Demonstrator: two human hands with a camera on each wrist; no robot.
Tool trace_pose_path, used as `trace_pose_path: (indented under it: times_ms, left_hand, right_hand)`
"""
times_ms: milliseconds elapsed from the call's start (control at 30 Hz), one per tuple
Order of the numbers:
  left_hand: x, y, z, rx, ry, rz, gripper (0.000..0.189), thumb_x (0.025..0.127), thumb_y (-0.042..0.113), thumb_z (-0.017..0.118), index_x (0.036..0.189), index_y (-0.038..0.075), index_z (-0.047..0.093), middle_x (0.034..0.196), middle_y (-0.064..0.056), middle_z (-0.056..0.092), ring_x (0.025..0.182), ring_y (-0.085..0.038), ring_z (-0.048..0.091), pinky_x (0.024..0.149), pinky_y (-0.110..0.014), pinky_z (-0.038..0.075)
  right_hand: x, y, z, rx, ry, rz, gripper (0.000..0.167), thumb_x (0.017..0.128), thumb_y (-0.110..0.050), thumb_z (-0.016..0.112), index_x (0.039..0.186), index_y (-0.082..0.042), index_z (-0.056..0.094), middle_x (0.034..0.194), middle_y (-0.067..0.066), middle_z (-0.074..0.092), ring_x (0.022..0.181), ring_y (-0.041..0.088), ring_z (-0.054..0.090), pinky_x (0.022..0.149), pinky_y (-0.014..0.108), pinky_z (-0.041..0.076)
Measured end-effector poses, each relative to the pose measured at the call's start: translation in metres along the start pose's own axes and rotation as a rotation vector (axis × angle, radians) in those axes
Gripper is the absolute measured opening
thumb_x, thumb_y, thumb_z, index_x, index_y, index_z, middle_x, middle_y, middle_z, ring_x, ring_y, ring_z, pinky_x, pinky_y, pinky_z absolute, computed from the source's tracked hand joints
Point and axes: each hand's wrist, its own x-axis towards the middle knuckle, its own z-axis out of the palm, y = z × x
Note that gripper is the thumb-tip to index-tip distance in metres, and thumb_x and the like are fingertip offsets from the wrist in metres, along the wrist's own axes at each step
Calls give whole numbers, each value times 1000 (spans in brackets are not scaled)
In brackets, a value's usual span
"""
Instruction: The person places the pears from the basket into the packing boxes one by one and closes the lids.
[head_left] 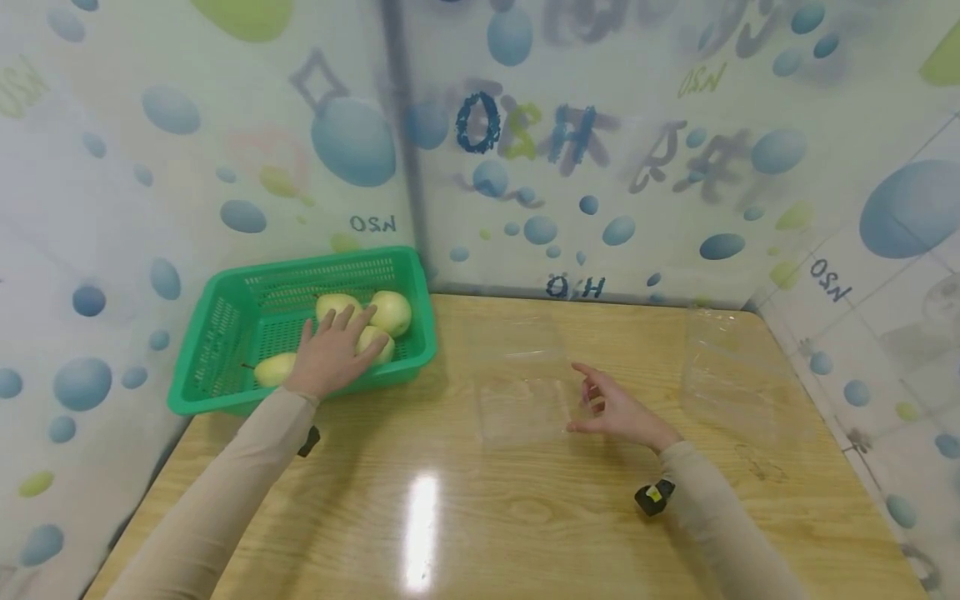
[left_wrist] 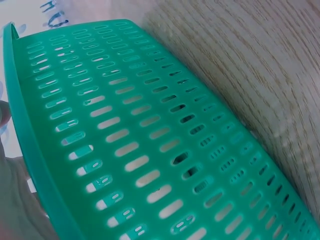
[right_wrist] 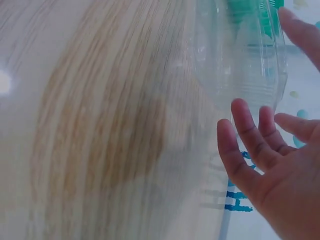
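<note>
A green plastic basket (head_left: 225, 333) stands at the table's back left with several pale yellow-green pears (head_left: 391, 313) in it. My left hand (head_left: 327, 357) reaches over its front rim, fingers spread above the pears; whether it touches one cannot be told. In the left wrist view the slotted basket wall (left_wrist: 125, 130) hides most of that hand. A clear plastic clamshell box (head_left: 525, 408) lies with its lid raised toward the wall at the table's middle. Beside its right edge is my right hand (head_left: 618, 412), fingers loosely bent and apart, gripping nothing. The right wrist view shows the box (right_wrist: 235, 55) just beyond the fingertips.
Another clear plastic box (head_left: 731, 383) sits at the back right of the wooden table (head_left: 495, 517). A wall covering (head_left: 525, 183) with blue and green spots rises behind the table and along both sides.
</note>
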Motion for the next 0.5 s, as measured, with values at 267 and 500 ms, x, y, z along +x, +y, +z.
trace_pose_path:
  times_ms: [267, 500]
  left_hand:
    - [0, 0, -2, 15, 19, 7, 74, 98, 62, 27, 154, 14, 23, 155, -25, 20, 139, -50, 13, 107, -69, 1]
    - [2, 1, -3, 19, 26, 15, 70, 99, 57, 30, 154, 14, 24, 154, -26, 21, 138, -51, 14, 107, -69, 3]
  right_hand:
    - [2, 7, 2, 44, 64, 23, 97, 81, -20, 80, 152, 2, 17, 104, 17, 45, 102, 29, 51, 85, 39, 51]
    - [-1, -9, -1, 94, 99, 65, 94, 83, -10, 77, 151, 5, 15, 107, 23, 40, 94, 30, 48, 78, 34, 50]
